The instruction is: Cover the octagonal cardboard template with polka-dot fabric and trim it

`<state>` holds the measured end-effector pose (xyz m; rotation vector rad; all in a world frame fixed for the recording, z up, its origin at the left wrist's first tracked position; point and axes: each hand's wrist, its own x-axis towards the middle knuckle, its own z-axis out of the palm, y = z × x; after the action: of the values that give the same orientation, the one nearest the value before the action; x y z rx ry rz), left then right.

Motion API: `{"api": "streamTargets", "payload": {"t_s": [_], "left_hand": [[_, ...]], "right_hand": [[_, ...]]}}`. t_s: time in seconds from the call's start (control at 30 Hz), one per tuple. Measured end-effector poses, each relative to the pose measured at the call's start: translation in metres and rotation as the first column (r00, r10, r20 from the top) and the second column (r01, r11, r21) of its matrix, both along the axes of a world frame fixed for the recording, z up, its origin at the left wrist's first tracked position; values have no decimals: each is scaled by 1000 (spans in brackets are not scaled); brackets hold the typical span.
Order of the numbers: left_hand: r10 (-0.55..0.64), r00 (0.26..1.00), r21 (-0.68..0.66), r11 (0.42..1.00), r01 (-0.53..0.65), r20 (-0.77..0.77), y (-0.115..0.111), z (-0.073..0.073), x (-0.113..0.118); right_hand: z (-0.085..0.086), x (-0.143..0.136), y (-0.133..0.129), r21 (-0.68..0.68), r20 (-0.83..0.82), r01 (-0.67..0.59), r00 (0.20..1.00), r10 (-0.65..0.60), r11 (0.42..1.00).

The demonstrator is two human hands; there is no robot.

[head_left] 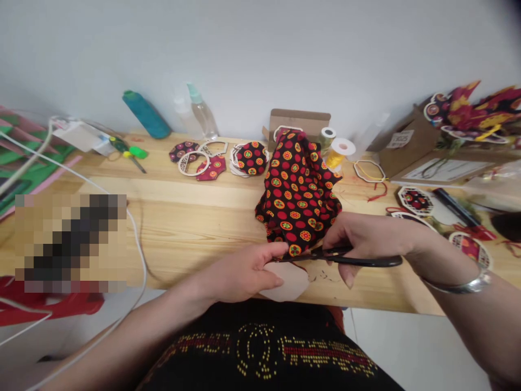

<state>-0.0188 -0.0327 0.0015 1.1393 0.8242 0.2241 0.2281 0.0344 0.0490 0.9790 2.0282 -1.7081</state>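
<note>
Scissors (370,262): black-handled, in the right hand (354,239), whose fingers are closed about the handles; how far the blades are parted cannot be told. They lie nearly level and point toward the left hand (246,271), probably to follow the pale piece's edge.
Pale piece (291,285): at the near edge of the wooden tabletop (191,217), pinched between the left thumb and fingers, seemingly to steady it beside the blades.
Patterned cloth (301,190): bunched beyond both hands, its near end at the blades; whether it joins the pale piece cannot be told. Its bulk lies on the far side, perhaps to leave the near edge accessible.
Surroundings: covered shapes (250,158) in a stack left of the cloth, a yellow thread spool (336,156) to its right, a marker (456,207) farther right.
Obstructions: the cloth partly hides a small cardboard box (301,115); a white cable (138,239) passes the left forearm, well apart from the blades.
</note>
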Motion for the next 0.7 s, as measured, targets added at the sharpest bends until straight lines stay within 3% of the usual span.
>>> {"api": "streamTargets", "payload": {"t_s": [0.2, 0.7], "left_hand": [[-10, 999, 67, 998, 13, -35, 0, 1, -1], [-26, 996, 134, 990, 38, -86, 1, 5, 0]], "right_hand": [[1, 1, 2, 49, -7, -47, 999, 47, 998], [-1, 2, 2, 3, -38, -26, 999, 26, 1000]]}}
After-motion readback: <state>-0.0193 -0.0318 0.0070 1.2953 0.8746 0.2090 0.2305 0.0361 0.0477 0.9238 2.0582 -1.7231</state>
